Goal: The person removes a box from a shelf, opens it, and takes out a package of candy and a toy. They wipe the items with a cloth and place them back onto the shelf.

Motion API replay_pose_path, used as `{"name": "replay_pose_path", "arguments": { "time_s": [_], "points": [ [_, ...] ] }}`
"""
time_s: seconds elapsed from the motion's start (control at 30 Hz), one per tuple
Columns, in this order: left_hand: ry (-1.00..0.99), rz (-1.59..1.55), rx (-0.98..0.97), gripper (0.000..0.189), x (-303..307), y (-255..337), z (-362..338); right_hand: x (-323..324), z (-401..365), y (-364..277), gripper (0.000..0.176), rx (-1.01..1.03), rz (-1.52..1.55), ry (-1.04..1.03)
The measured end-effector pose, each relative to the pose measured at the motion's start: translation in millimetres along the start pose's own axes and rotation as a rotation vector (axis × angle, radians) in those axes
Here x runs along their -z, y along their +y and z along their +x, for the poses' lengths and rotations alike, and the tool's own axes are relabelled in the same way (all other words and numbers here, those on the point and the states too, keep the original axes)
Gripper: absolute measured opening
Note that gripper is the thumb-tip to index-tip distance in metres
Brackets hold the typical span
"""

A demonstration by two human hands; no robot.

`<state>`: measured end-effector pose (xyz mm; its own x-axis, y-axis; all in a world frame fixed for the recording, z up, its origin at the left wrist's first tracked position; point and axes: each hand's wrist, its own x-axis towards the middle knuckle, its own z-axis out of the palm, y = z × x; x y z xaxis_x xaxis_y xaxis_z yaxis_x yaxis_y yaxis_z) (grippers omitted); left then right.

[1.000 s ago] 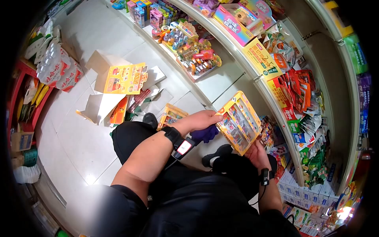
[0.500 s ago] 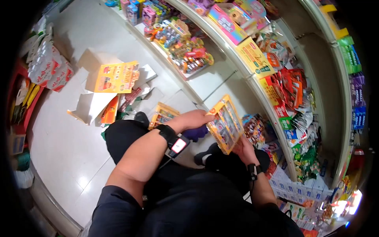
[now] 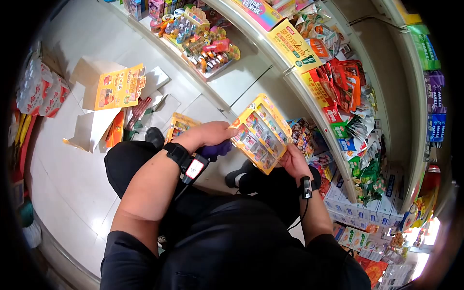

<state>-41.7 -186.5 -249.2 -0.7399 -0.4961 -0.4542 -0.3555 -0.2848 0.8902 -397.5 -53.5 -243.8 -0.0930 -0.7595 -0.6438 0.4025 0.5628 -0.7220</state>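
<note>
A flat yellow display box (image 3: 261, 134) with clear windows and small colourful items inside is held up in front of my knees, its windowed face toward me. My left hand (image 3: 209, 136) is closed on its left edge. At the lower right edge, my right hand (image 3: 294, 161) grips it with the thumb on the front. Something purple (image 3: 215, 151) shows under my left hand; I cannot make out what it is. Just beyond my left wrist, a similar yellow windowed box (image 3: 180, 126) is partly hidden by my arm.
An opened cardboard carton (image 3: 120, 88) with yellow printing lies on the tiled floor at left. Shelves curve along the right, holding snack packets (image 3: 340, 84) and a yellow carton (image 3: 295, 47). Small toys (image 3: 203, 41) fill a low tray. Wrapped packs (image 3: 42, 87) stand far left.
The display box has turned so that its windowed face shows more fully. My right hand has shifted from beneath it to its right edge. The whole view has moved slightly.
</note>
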Motion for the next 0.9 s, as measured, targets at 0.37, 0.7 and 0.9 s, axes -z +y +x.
{"name": "replay_pose_path", "arguments": {
  "time_s": [0.37,0.7,0.9],
  "points": [
    [0.319,0.671,-0.052,0.049,0,7,-27,2,87,-61,0.02,0.199,-0.242,0.101],
    [-0.059,0.543,-0.124,0.037,-27,48,-53,109,270,-99,0.018,0.52,-0.188,0.487],
    [0.004,0.54,-0.051,0.035,-2,59,-46,76,284,-112,0.025,0.62,-0.18,0.592]
  ]
}}
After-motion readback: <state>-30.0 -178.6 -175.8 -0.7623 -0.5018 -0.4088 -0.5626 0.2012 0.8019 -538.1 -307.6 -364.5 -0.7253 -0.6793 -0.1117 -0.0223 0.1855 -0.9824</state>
